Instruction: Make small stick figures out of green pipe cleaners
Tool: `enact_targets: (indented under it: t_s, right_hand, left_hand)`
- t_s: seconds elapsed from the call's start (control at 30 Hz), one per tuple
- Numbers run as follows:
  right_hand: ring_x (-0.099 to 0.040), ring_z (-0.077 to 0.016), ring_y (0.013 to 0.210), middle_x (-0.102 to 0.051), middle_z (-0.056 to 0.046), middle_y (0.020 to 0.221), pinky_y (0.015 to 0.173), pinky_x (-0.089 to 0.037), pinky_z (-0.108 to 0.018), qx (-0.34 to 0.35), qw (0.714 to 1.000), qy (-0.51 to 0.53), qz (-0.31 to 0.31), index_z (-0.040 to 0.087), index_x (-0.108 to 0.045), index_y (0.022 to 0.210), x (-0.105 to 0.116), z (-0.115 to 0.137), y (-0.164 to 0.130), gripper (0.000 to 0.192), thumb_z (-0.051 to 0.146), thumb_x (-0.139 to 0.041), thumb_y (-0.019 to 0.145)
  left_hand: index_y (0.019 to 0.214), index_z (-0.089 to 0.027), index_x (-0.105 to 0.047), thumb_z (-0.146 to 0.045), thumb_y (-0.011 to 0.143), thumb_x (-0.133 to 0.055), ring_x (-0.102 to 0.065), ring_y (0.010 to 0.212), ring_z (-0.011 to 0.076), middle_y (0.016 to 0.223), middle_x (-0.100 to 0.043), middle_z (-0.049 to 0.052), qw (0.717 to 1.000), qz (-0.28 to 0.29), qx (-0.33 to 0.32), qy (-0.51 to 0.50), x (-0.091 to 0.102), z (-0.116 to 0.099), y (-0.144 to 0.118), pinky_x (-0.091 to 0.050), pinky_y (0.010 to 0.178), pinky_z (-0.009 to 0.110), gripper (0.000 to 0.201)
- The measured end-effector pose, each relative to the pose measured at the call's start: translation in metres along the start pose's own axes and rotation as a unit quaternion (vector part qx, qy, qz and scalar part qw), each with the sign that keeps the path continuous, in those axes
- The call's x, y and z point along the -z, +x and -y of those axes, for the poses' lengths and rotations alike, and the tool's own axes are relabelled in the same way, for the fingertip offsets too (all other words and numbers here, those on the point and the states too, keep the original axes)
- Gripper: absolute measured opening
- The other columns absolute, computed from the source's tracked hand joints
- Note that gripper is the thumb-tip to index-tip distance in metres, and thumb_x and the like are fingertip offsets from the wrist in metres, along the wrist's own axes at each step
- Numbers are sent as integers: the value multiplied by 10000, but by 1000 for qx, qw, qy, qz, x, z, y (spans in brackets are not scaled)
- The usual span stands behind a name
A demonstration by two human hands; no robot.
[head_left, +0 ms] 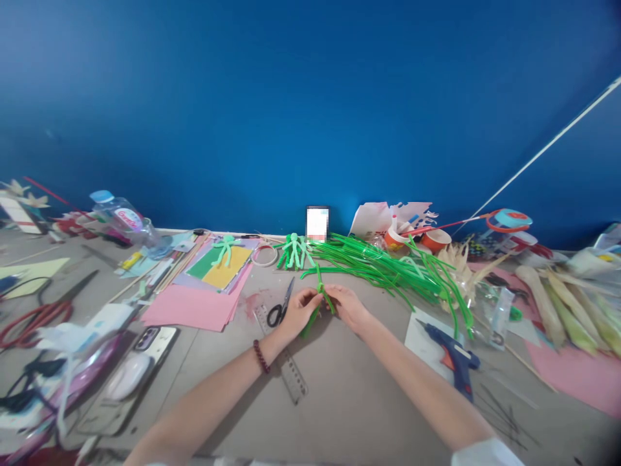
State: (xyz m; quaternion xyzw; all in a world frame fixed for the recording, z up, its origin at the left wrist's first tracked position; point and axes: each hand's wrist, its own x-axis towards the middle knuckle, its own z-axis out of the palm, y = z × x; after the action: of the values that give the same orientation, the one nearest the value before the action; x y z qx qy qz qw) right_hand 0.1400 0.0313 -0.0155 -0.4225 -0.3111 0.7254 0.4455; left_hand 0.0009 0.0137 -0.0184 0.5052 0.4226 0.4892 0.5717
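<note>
Plainly, the green pipe cleaner I'm working is a light, fuzzy wire: I judge it bends with almost no force, keeps whatever kink it gets, and grips well rather than slipping, so the best hold is right at the crossing where the strands meet. It sits between my two sets of fingertips, just above the table, one end poking up past them and the other trailing down toward my left wrist. My left hand pinches it narrowly from the left side, and my right hand pinches it from the right, fingertips nearly touching. Just left of the left fingers lie scissors and a clear ruler; beyond the right fingers spreads a pile of green stems, with a blue glue gun nearer my right forearm.
</note>
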Motion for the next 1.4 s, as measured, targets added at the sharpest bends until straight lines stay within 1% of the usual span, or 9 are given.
enact_targets:
  t_s: [0.2,0.37,0.53,0.63,0.8,0.9,1.03,1.27,1.4]
  right_hand:
    - [-468,-87,529,-587,10,585,522,-308,-239,-18,999,1,28,137,-657,685,0,4,-2,284,358,-784,560]
    - [-453,-84,511,-559,26,566,524,-310,-243,1,999,15,36,148,-619,656,-3,2,-3,303,375,-790,552]
    - [-396,-74,474,-511,49,535,494,-284,-235,53,999,1,-7,167,-591,672,-5,-8,-2,338,432,-775,570]
    - [-377,-70,460,-484,55,509,481,-280,-229,76,996,-29,-33,168,-581,660,-6,-10,-2,360,472,-756,580]
    - [-470,-96,515,-554,33,615,507,-363,-238,101,994,-52,-7,188,-583,765,-6,-4,-3,340,485,-700,646]
    - [-485,-94,512,-572,39,655,483,-357,-229,127,984,-121,-15,205,-573,815,-4,-1,-4,333,443,-717,632]
    - [-538,-117,557,-600,23,641,529,-388,-240,168,964,-202,-28,192,-582,780,-2,-2,-3,280,402,-707,643]
    - [-554,-142,574,-625,-9,635,563,-412,-272,194,954,-221,-50,182,-618,780,-1,-7,-2,215,367,-671,684]
    - [-539,-145,580,-627,-17,654,572,-403,-279,199,956,-208,-62,185,-635,749,-4,-5,-5,226,384,-696,660]
  left_hand:
    - [635,-140,-596,-423,717,-650,-450,441,79,496,-529,-28,1000,9,7,13,2,1,0,-351,456,205,299]
    - [644,-141,-597,-428,714,-652,-441,440,74,492,-519,-36,1000,2,8,10,1,1,0,-344,460,204,301]
    - [650,-139,-596,-433,692,-672,-440,438,73,504,-525,-36,1000,-6,15,-7,0,1,-1,-349,451,202,306]
    - [683,-139,-616,-429,688,-681,-459,440,77,532,-552,-29,998,-16,41,-46,-1,1,-1,-365,454,206,297]
    - [761,-138,-653,-413,686,-696,-497,466,78,598,-606,-9,993,-12,65,-101,3,5,0,-386,484,203,288]
    - [817,-142,-661,-415,693,-692,-497,483,72,616,-609,-6,991,-14,60,-115,6,11,2,-382,481,189,302]
    - [857,-139,-660,-431,691,-687,-494,468,70,597,-597,-7,990,-16,74,-120,7,16,4,-394,478,187,337]
    - [849,-134,-665,-427,687,-687,-511,484,73,652,-627,20,990,-30,86,-107,5,14,4,-412,492,192,335]
    - [808,-134,-659,-433,686,-685,-501,472,73,601,-600,2,991,-25,76,-110,5,9,3,-403,478,193,324]
